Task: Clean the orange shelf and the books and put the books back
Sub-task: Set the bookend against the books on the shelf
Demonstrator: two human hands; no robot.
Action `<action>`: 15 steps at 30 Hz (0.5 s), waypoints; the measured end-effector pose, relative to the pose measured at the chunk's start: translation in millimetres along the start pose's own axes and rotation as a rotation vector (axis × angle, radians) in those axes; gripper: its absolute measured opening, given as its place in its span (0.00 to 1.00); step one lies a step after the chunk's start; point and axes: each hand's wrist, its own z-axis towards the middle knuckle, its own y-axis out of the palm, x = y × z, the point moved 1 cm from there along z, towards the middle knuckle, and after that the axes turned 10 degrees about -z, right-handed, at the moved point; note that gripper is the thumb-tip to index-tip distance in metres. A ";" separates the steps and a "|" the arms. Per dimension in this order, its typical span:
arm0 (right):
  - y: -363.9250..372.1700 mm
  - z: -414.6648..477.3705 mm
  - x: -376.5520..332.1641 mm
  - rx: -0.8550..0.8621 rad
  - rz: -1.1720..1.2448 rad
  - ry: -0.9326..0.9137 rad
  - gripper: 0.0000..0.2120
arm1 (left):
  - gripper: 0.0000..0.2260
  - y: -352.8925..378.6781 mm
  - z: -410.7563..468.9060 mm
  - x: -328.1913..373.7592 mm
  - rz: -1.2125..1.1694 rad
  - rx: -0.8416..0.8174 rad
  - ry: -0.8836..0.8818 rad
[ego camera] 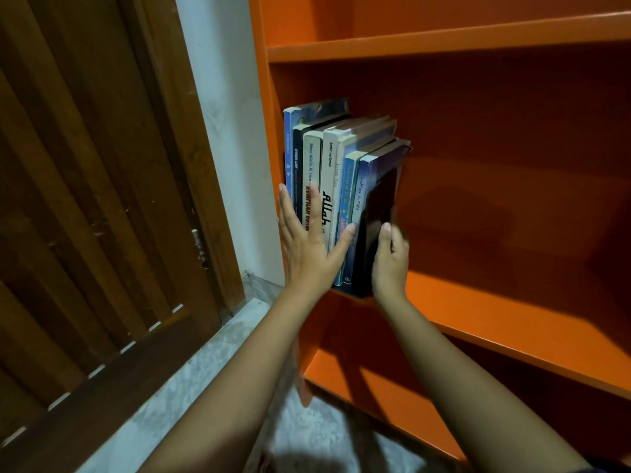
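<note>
Several books (329, 172) stand upright in a row at the left end of the middle board of the orange shelf (495, 302). My left hand (307, 247) lies flat with straight fingers against the spines of the left and middle books. My right hand (389, 264) grips the lower front edge of the rightmost book (379, 206), a dark blue one, with the thumb on its cover. That book stands against the others at the row's right end.
The shelf's left wall (269, 131) is right beside the books. An upper board (444, 46) and a lower board (375, 380) hold nothing in view. A brown wooden door (95, 216) and a white wall strip (225, 114) are to the left; grey floor below.
</note>
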 end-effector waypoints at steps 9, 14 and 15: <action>-28.9 -21.1 -14.6 -0.100 -0.208 -0.125 0.19 | 0.38 -27.2 -8.8 21.7 -0.001 -0.158 -0.103; -43.0 -39.2 -23.3 -0.166 -0.402 -0.210 0.17 | 0.33 -46.2 -21.8 21.9 0.033 -0.233 -0.188; -45.2 -43.8 -24.4 -0.178 -0.440 -0.221 0.15 | 0.31 -49.7 -25.7 19.9 0.051 -0.243 -0.199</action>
